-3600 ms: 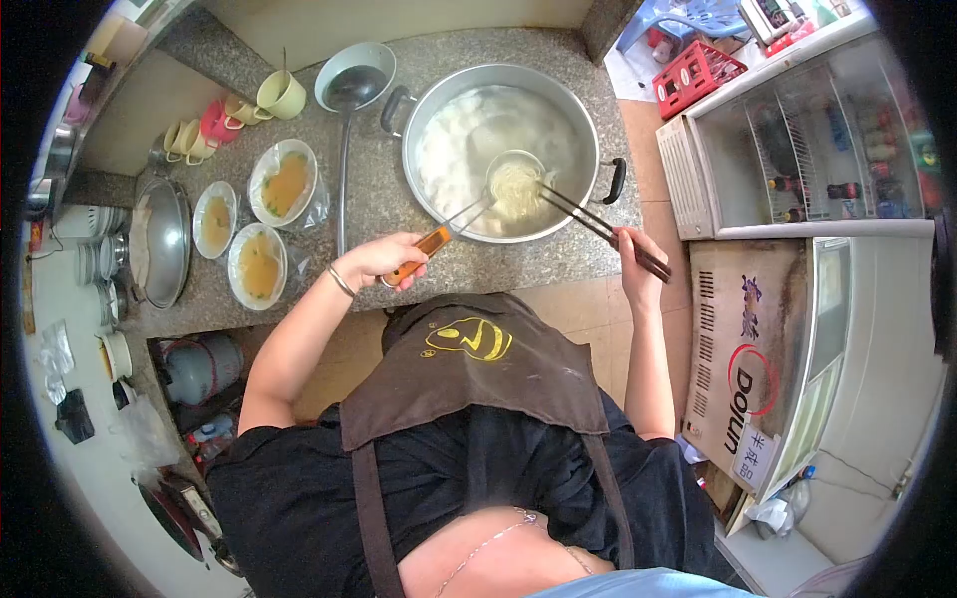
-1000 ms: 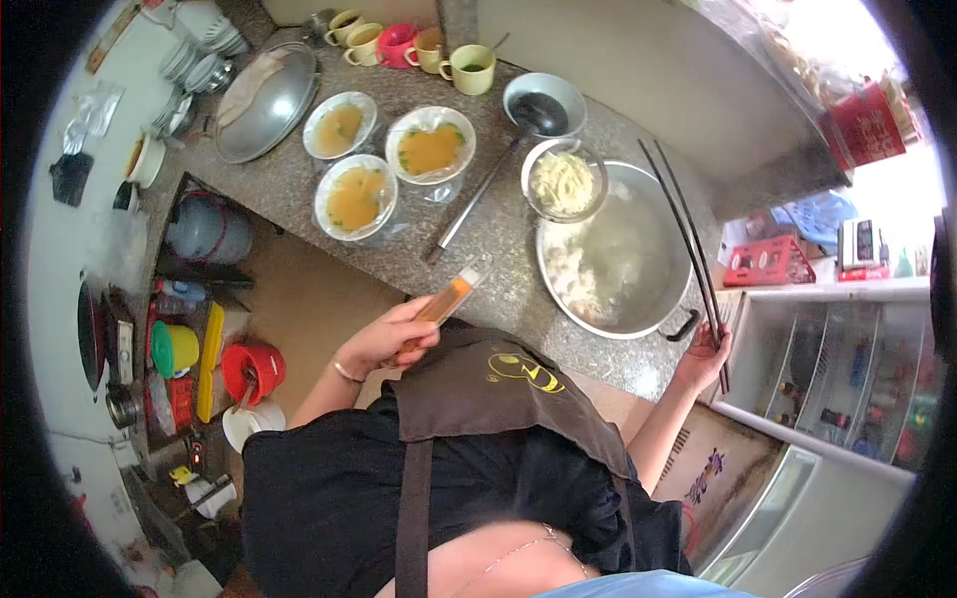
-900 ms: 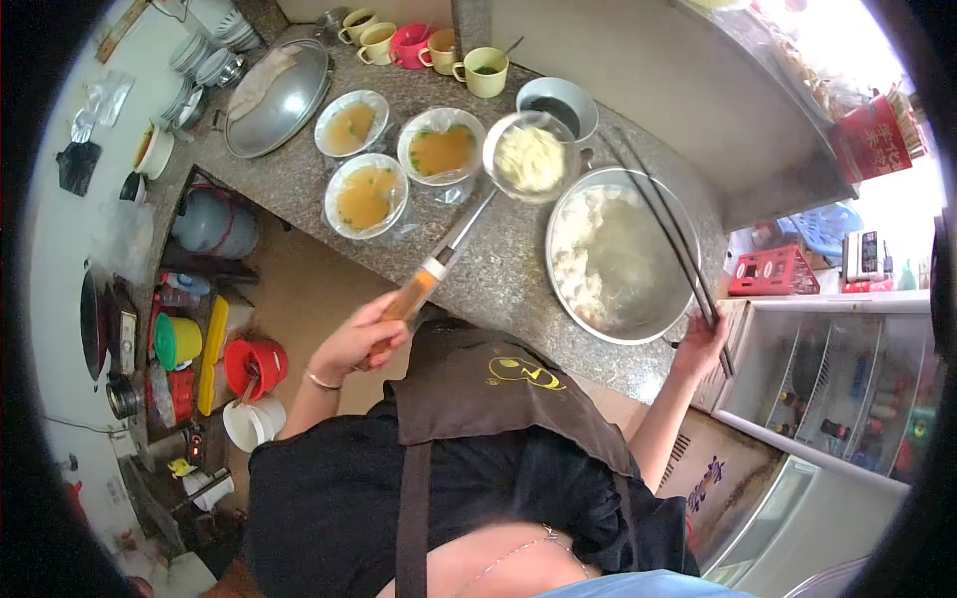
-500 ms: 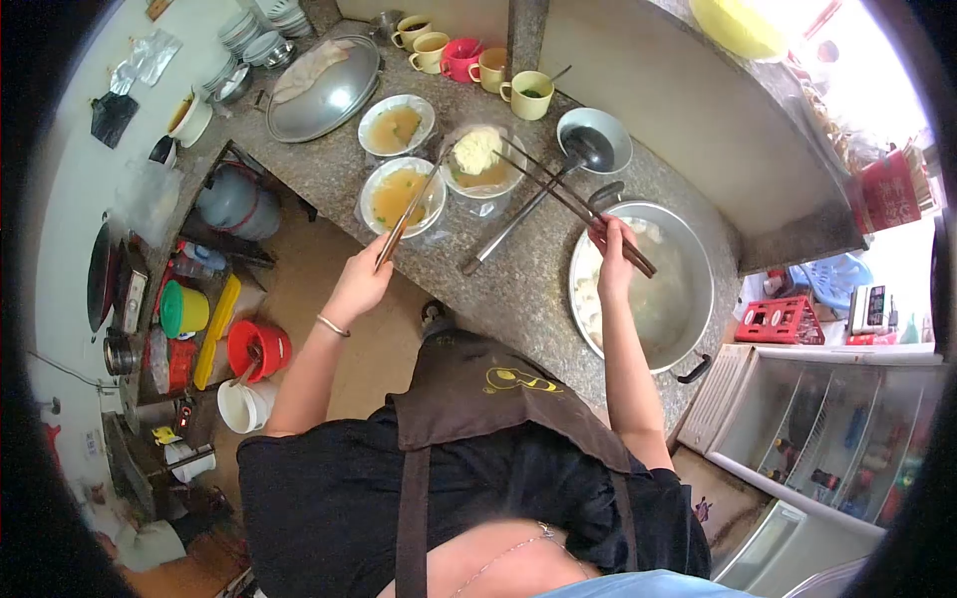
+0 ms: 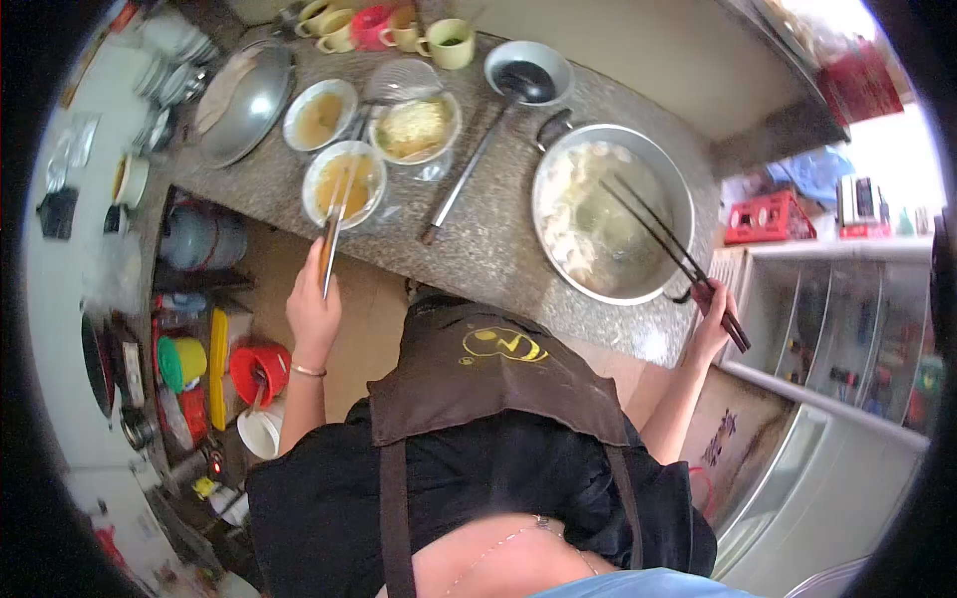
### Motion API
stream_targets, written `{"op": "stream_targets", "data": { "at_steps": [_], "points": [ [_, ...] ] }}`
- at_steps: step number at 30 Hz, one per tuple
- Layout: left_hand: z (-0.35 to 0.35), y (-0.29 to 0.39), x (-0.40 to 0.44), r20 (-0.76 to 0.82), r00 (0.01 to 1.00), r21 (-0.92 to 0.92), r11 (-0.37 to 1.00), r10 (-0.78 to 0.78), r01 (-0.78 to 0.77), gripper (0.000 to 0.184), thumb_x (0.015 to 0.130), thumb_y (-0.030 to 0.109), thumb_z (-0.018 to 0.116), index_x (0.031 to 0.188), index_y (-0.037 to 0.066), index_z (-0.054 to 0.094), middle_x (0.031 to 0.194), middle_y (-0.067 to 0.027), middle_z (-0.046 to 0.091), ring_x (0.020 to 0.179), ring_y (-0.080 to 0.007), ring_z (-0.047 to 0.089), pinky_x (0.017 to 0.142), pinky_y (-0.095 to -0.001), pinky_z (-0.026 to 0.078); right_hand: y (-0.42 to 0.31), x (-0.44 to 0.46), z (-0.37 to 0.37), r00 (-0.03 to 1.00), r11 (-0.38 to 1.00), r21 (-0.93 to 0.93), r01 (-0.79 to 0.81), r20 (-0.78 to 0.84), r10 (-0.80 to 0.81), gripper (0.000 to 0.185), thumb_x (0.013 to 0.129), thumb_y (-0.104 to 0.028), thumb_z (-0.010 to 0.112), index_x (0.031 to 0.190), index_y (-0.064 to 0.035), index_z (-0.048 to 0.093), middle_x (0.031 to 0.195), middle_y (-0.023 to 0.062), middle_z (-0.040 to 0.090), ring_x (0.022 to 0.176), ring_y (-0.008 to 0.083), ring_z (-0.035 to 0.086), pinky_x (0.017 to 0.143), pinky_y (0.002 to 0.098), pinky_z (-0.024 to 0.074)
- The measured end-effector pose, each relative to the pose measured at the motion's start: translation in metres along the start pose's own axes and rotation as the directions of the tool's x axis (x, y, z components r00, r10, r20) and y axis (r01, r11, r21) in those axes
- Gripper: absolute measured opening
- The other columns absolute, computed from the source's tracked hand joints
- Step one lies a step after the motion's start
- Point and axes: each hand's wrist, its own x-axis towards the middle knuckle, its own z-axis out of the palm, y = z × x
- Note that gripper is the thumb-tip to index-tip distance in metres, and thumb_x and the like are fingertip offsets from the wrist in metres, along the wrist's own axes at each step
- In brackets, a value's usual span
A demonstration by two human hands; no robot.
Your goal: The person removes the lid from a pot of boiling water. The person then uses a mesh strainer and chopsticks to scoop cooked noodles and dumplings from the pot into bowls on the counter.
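My left hand is closed round the handle of a wire strainer, whose blurred mesh head is above the far edge of the noodle bowl. Pale noodles sit in broth in that bowl. Two more bowls of broth stand beside it, one at the back left and one nearer me, partly behind the strainer's handle. Long dark chopsticks are gripped in my right hand. Their tips point over the large metal pot of cloudy liquid with pale pieces in it.
A ladle rests in a grey bowl behind the pot, its handle across the counter. Several mugs line the back wall. A metal lid with a cloth lies at left. A glass-fronted fridge stands at right.
The noodles have left the strainer and chopsticks and now lie in the bowl. My right hand has swung right with the chopsticks, over the pot's side. The view has shifted.
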Motion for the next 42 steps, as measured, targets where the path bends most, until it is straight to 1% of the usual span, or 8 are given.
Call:
{"op": "stream_targets", "data": {
  "at_steps": [13, 17, 22, 24, 33, 36, 39, 42],
  "points": [
    [0.051, 0.074, 0.023, 0.500, 0.865, -0.677, 0.643, 0.044, 0.358, 0.055, 0.088, 0.006, 0.050, 0.137, -0.003, 0.029, 0.134, -0.0118, 0.042, 0.113, -0.0139, 0.045, 0.097, -0.0267, 0.033, 0.106, 0.053, 0.140, 0.737, 0.753, -0.302, 0.584, 0.586, -0.337, 0.011, 0.083, -0.015, 0.059, 0.090, -0.0075, 0.065, 0.083, 0.0143, 0.062, 0.071, 0.0332, 0.061, 0.063, 0.0389, 0.0486],
    [0.050, 0.127, 0.040, 0.764, 0.638, -0.503, 0.706, 0.093, 0.499, 0.058, 0.089, 0.009, 0.048, 0.142, 0.015, 0.026, 0.095, -0.0054, 0.058, 0.068, -0.0143, 0.056, 0.068, -0.0281, 0.049, 0.125, 0.077, 0.125, 0.837, 0.725, -0.469, 0.504, 0.472, -0.277, 0.013, 0.083, -0.017, 0.058, 0.090, -0.0077, 0.065, 0.083, 0.0155, 0.061, 0.071, 0.0336, 0.061, 0.063, 0.0396, 0.0483],
    [0.132, 0.153, 0.052, 0.734, 0.628, -0.521, 0.807, 0.258, 0.278, 0.059, 0.088, 0.014, 0.050, 0.142, 0.019, 0.026, 0.076, -0.0106, 0.057, 0.059, -0.0189, 0.057, 0.060, -0.0351, 0.049, 0.136, 0.072, 0.062, 0.980, 0.783, -0.592, 0.190, 0.159, -0.117, 0.016, 0.084, -0.016, 0.059, 0.094, -0.0046, 0.065, 0.082, 0.0144, 0.065, 0.072, 0.0268, 0.063, 0.066, 0.0340, 0.0484],
    [0.176, 0.158, 0.056, 0.523, 0.718, -0.392, 0.878, 0.458, -0.274, 0.059, 0.086, 0.011, 0.046, 0.141, 0.017, 0.026, 0.081, -0.0187, 0.060, 0.073, -0.0293, 0.062, 0.068, -0.0412, 0.050, 0.168, 0.057, 0.041, 0.996, 0.893, -0.448, 0.053, 0.091, -0.013, 0.019, 0.086, -0.018, 0.058, 0.093, -0.0023, 0.065, 0.080, 0.0120, 0.065, 0.071, 0.0231, 0.063, 0.066, 0.0318, 0.0491],
    [0.217, 0.200, 0.076, 0.802, 0.488, -0.110, 0.888, 0.345, -0.447, 0.062, 0.082, 0.003, 0.042, 0.141, 0.012, 0.025, 0.085, -0.0186, 0.059, 0.067, -0.0321, 0.062, 0.059, -0.0397, 0.050, 0.121, 0.002, 0.000, 0.960, 0.924, 0.315, -0.217, -0.106, 0.261, 0.027, 0.091, -0.021, 0.053, 0.099, 0.0032, 0.061, 0.085, 0.0099, 0.063, 0.077, 0.0146, 0.061, 0.072, 0.0265, 0.0510],
    [0.199, 0.188, 0.096, 0.956, 0.129, -0.283, 0.713, 0.263, 0.642, 0.056, 0.088, 0.011, 0.048, 0.139, 0.012, 0.026, 0.077, -0.0034, 0.052, 0.051, -0.0054, 0.049, 0.037, -0.0190, 0.040, 0.098, 0.012, -0.011, 0.990, 0.985, 0.096, -0.140, -0.010, 0.141, 0.029, 0.092, -0.022, 0.052, 0.100, 0.0040, 0.061, 0.088, 0.0110, 0.064, 0.079, 0.0155, 0.062, 0.075, 0.0275, 0.0498],
    [0.209, 0.151, 0.105, 0.879, -0.030, -0.095, 0.237, 0.475, 0.967, 0.049, 0.088, 0.007, 0.046, 0.134, 0.014, 0.031, 0.080, -0.0054, 0.052, 0.050, -0.0078, 0.046, 0.041, -0.0198, 0.042, 0.060, 0.025, -0.028, 0.996, 0.990, 0.119, -0.071, -0.039, 0.076, 0.028, 0.091, -0.022, 0.053, 0.098, 0.0040, 0.062, 0.086, 0.0113, 0.065, 0.078, 0.0149, 0.062, 0.072, 0.0268, 0.0491],
    [0.202, 0.152, 0.094, 0.919, 0.042, -0.175, 0.309, 0.392, 0.935, 0.053, 0.088, 0.007, 0.047, 0.137, 0.015, 0.028, 0.080, -0.0049, 0.053, 0.049, -0.0073, 0.046, 0.039, -0.0213, 0.041, 0.062, 0.047, -0.038, 0.990, 1.000, -0.021, -0.002, -0.138, -0.001, 0.028, 0.090, -0.023, 0.054, 0.091, 0.0028, 0.064, 0.082, 0.0089, 0.066, 0.076, 0.0145, 0.062, 0.070, 0.0277, 0.0489]
  ]
}}
